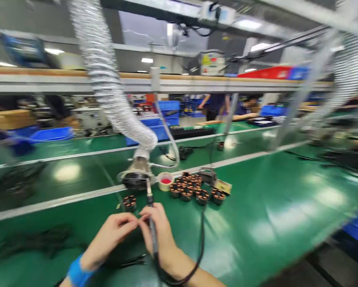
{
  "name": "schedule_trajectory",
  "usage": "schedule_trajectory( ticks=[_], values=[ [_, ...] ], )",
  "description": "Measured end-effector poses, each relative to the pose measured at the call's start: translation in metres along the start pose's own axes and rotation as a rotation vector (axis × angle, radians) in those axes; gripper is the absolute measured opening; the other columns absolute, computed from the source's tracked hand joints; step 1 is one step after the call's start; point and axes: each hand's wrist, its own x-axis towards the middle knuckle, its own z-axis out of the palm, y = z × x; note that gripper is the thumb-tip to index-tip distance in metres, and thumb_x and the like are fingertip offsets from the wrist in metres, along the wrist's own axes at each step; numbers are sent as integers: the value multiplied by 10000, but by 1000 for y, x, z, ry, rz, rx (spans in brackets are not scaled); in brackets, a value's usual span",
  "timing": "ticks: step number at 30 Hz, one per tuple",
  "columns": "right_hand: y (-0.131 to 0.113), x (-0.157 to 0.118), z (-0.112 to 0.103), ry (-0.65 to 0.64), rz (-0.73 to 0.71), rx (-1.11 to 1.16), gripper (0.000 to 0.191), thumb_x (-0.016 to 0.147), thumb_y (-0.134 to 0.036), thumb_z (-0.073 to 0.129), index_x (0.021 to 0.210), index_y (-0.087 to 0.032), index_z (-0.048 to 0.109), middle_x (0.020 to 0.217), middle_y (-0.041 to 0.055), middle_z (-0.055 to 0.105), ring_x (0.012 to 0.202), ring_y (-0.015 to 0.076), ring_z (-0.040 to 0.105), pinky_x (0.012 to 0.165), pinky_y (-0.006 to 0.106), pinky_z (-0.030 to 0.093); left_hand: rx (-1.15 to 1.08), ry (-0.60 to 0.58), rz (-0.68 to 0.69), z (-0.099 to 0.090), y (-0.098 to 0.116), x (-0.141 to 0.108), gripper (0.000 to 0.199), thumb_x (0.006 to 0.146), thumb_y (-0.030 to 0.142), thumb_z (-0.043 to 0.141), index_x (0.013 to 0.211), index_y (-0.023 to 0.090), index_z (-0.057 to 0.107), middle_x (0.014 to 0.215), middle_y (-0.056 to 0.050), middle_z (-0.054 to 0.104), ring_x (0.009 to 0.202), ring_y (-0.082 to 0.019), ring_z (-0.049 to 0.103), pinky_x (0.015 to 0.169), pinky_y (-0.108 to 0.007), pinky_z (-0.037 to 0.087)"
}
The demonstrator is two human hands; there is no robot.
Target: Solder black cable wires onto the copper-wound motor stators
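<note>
A soldering iron (150, 199) with a black cable lies in my right hand (159, 231), its tip pointing up toward the fume hood. My left hand (114, 231), with a blue wristband (78, 272), is closed in a pinch whose contents are too small to make out. The fingertips of both hands meet or nearly meet beside the iron. One copper-wound motor stator (129, 203) stands just beyond my left hand. Several more stators (187, 193) are grouped to the right, beside a roll of tape (165, 181).
A silver exhaust duct (107, 71) hangs down to a hood (137, 177) in front of my hands. Dark cables (38, 241) lie on the green bench (256, 223) at left. A soldering stand (208, 175) and yellowish sponge (223, 186) are behind the stators. A person (216, 105) stands far back.
</note>
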Motion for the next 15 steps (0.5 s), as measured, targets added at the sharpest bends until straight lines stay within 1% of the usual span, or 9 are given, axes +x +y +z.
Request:
schedule_trajectory(
  ticks=[1, 2, 4, 6, 8, 10, 15],
  values=[
    [0, 3, -1, -22, -4, 0, 261, 886, -76, 487, 1074, -235, 573, 993, 32, 487, 758, 123, 603, 698, 227, 526, -48, 46, -1, 0, -2, 1, 475, 778, 590, 641, 783, 118, 697, 613, 15, 514, 549, -93, 347, 501, -234, 244],
    [0, 5, -1, -19, -15, -3, 253, 901, -83, 488, 1086, -236, 569, 1001, 35, 488, 761, 126, 611, 711, 236, 533, -92, 81, 3, 0, -3, 3, 442, 754, 555, 669, 737, 113, 689, 588, 21, 491, 541, -89, 330, 503, -236, 239],
    [3, 8, 0, -37, -22, -22, 225, 932, -114, 500, 1112, -237, 553, 1037, 47, 493, 769, 133, 630, 738, 256, 548, -170, 127, 25, 1, -4, 9, 363, 717, 471, 705, 699, 109, 689, 565, 25, 483, 542, -89, 332, 516, -240, 245],
    [5, 9, 1, -56, -19, -72, 170, 955, -170, 526, 1112, -230, 551, 1058, 63, 503, 766, 147, 644, 726, 267, 562, -232, 164, 16, 1, -7, 14, 289, 680, 396, 723, 673, 109, 688, 538, 34, 465, 531, -86, 330, 517, -242, 242],
    [8, 10, 1, -58, -50, -115, 143, 958, -219, 558, 1101, -223, 555, 1049, 67, 518, 746, 159, 655, 710, 280, 572, -296, 190, -7, 1, -9, 15, 235, 660, 341, 725, 667, 108, 695, 519, 41, 460, 511, -78, 322, 512, -241, 234],
    [9, 11, 1, -75, -67, -157, 149, 957, -243, 573, 1104, -223, 556, 1039, 63, 528, 747, 164, 661, 722, 292, 572, -351, 209, -14, 0, -12, 15, 191, 647, 294, 721, 665, 105, 702, 530, 37, 493, 497, -68, 323, 512, -239, 238],
    [7, 13, 0, -87, -58, -203, 156, 960, -287, 579, 1099, -220, 557, 1027, 56, 547, 756, 166, 662, 746, 298, 549, -442, 222, 4, 1, -18, 15, 131, 625, 230, 727, 650, 104, 706, 539, 34, 537, 487, -56, 343, 539, -233, 291]
  ],
)
